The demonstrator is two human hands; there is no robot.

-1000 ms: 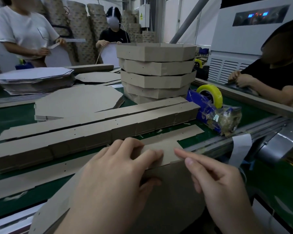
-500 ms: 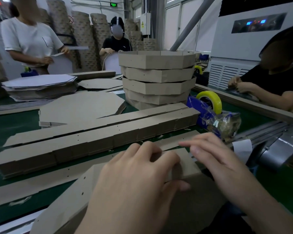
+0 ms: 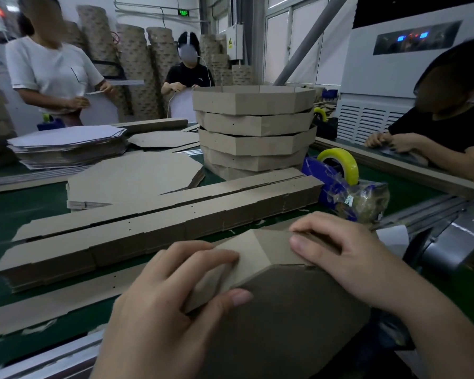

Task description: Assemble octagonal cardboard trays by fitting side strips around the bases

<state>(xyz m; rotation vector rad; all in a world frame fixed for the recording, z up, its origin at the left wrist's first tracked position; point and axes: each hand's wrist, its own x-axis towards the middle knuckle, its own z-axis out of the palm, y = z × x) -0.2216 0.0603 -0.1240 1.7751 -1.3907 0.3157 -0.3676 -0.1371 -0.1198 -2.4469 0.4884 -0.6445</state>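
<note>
Wrap step: left hand (image 3: 170, 296) clamps the side strip (image 3: 260, 250) to the base (image 3: 298, 324), fingers curled over the strip's outer face and thumb on the base. The right hand (image 3: 348, 258) pinches the next panel, thumb flat on it and fingers hooked over its far edge. The base is tilted up at the near edge of the worktop (image 3: 25, 203) (flat face toward the camera). Best approach: use the left as anchor, crease each score on a base corner, and hold the edges flush.

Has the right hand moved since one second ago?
Yes. The right hand moved forward, nearer to the blue tape dispenser, and now grips the side strip.
</note>
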